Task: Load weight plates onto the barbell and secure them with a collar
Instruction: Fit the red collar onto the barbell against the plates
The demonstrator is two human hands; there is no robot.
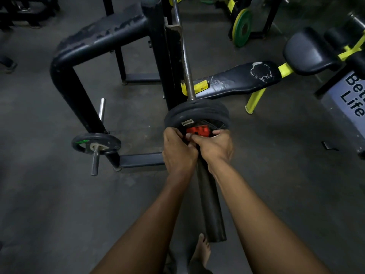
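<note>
A barbell point(187, 72) rests on a black rack and runs toward me; its thick dark sleeve point(210, 204) ends near my bare foot. Two black weight plates point(197, 113) sit side by side on the sleeve. A red collar point(199, 131) lies on the sleeve right against the nearer plate. My left hand point(178, 151) grips the collar's left side, fingers curled round it. My right hand point(214, 146) holds the right side, its thumb pressing across the collar's near face. Both hands hide much of the collar.
A small black plate point(96, 143) sits on a storage peg of the black rack point(83, 62) at left. A worn bench point(237, 78) with yellow frame lies at right, a green and yellow plate point(242, 27) stands behind it. Grey floor surrounds me.
</note>
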